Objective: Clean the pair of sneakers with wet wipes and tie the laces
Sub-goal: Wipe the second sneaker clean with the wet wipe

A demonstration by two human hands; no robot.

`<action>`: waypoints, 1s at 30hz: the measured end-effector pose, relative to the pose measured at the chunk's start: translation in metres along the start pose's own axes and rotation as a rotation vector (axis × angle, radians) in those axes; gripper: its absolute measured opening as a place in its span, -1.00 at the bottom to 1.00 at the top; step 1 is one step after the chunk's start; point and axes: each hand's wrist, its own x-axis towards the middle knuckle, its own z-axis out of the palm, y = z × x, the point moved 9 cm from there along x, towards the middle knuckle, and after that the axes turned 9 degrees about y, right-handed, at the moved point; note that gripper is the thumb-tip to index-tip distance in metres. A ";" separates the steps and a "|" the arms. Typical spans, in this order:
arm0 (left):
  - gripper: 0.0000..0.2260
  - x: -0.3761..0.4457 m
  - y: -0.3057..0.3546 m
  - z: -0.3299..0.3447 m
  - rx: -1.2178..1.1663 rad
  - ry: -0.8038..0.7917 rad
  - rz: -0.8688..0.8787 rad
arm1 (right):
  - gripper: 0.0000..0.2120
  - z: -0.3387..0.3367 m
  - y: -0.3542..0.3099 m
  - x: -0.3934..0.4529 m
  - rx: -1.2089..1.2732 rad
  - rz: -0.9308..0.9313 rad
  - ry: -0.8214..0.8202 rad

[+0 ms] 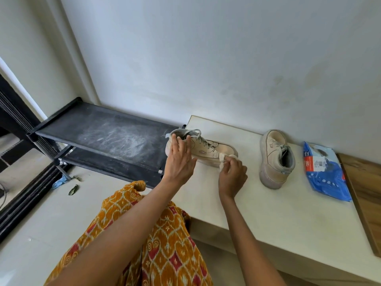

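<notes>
Left hand [179,159] lies open on the sneaker [203,149] heel; right hand [232,172] pinches a limp wipe [223,158]; the shoe likely is light, best steadied at its stiff collar.

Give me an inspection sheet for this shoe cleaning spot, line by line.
Surface: pale bench, wood panel at its right end.
Job's things: left sneaker upright, laces loose; right sneaker lying on its side; wipes pack beside it.
Clutter: blue scrap and leaves on the floor.
Hands: left hand steadies the left sneaker's heel, fingers straight; right hand pinches a wipe at the sneaker's side.
Cables: dark cord at far left edge.
Surroundings: dusty black rack, white wall.
</notes>
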 end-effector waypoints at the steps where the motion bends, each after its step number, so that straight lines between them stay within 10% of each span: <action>1: -0.38 0.000 0.002 -0.001 0.033 -0.009 0.006 | -0.83 -0.002 0.007 0.008 0.008 0.050 0.014; 5: -0.45 0.012 0.016 -0.003 0.206 -0.035 0.073 | -0.83 -0.002 0.042 0.046 -0.008 0.322 0.044; 14: -0.59 0.025 0.020 0.002 0.038 -0.012 -0.027 | -0.91 0.008 0.014 -0.032 0.188 0.231 -0.032; 18: -0.55 0.025 0.020 0.004 0.024 -0.016 -0.073 | -0.89 -0.007 0.036 0.018 0.307 0.467 0.185; 23: -0.50 0.032 0.022 0.004 -0.014 -0.015 -0.148 | -0.77 0.025 0.051 0.055 0.120 0.396 -0.140; 30: -0.68 0.037 0.010 -0.008 -0.170 0.044 -0.077 | -0.82 -0.011 0.051 0.003 0.186 0.389 -0.072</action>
